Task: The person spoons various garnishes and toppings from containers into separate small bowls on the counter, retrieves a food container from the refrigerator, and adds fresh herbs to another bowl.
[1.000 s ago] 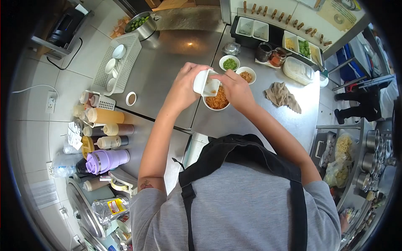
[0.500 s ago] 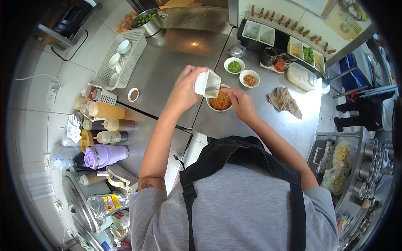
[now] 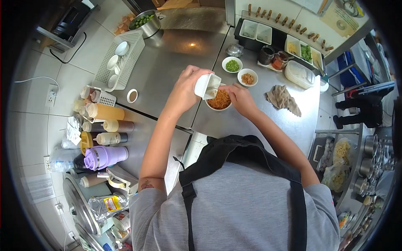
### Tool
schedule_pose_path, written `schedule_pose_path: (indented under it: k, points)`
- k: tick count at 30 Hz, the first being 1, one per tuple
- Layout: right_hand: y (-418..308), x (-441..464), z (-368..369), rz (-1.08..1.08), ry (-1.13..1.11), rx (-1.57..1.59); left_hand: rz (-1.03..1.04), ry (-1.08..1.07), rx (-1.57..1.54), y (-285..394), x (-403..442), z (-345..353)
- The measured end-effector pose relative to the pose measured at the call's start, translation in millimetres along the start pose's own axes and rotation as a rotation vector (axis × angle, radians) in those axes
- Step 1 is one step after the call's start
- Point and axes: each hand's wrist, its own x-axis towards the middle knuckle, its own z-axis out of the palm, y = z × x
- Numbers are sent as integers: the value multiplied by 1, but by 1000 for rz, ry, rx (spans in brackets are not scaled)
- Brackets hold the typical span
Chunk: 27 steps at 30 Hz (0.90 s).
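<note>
Ctr of frame, L hand (image 3: 186,87) grips tilted wht container (image 3: 202,87) over bowl (image 3: 218,110) w/ orange-brown food (image 3: 219,101); R hand (image 3: 241,99), fingers bunched, nr its mouth, can't tell if holding anything.

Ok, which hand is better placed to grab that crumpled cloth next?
Likely the right hand: it's nearer the cloth, with only counter between them, though it's busy beside the white container. The left hand is farther and holds that container.
</note>
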Motion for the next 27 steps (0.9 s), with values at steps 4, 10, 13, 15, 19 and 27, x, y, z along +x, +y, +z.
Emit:
schedule_pose_path:
  k: [4,10,13,15,19,27]
  points:
    - [-1,-14,-16,34,-71,-7,-19,-36,15,-1,-7,-2]
    - [-6,-7,-14,-93,-14,-40,-11,-42,34,3,-3,-1]
    - [1,-14,-15,-34,-27,-55,-11,-15,48,-1,-3,-6]
    - [8,-19,-25,-16,-33,-50,-28,3,61,-7,-7,-13]
    - [1,-18,-32,13,11,-59,-40,49,-29,-26,-19,-30]
    - [0,-12,-14,-4,58,-148,-264,116,-702,-72,-58,-32]
